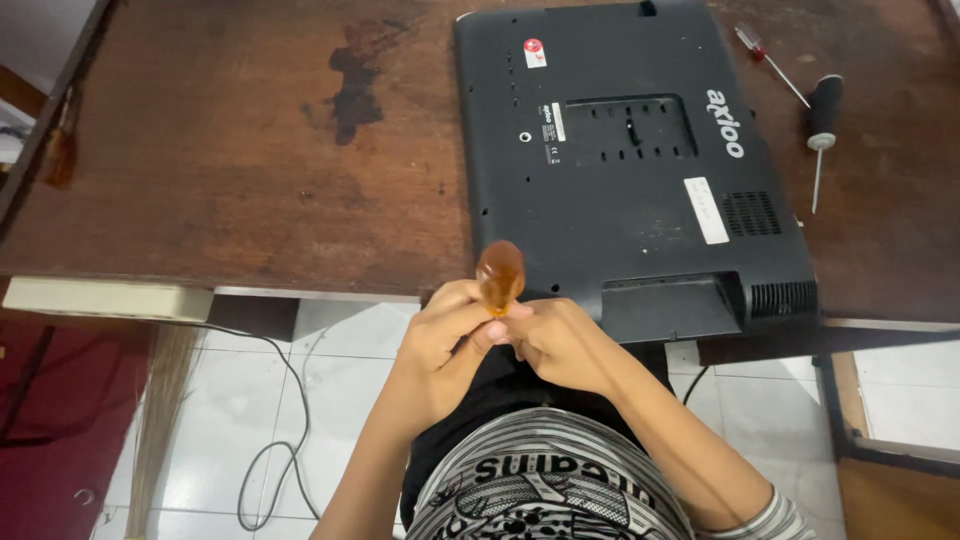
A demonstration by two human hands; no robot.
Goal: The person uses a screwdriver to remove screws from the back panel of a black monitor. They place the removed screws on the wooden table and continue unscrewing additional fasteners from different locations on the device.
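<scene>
In my fingers, the handle (500, 275) is glossy amber plastic. The computer's back (620, 150) is matt black plastic; the table (230, 160) worn, stained wood.

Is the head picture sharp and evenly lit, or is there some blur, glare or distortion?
Head view: soft, even light with faint shadows; the black device and two screwdrivers on the wooden table look sharp; the amber handle held by the left hand and right hand is slightly soft; the table edges bend from the wide lens; mild sheen on the floor tiles, no strong glare.
</scene>
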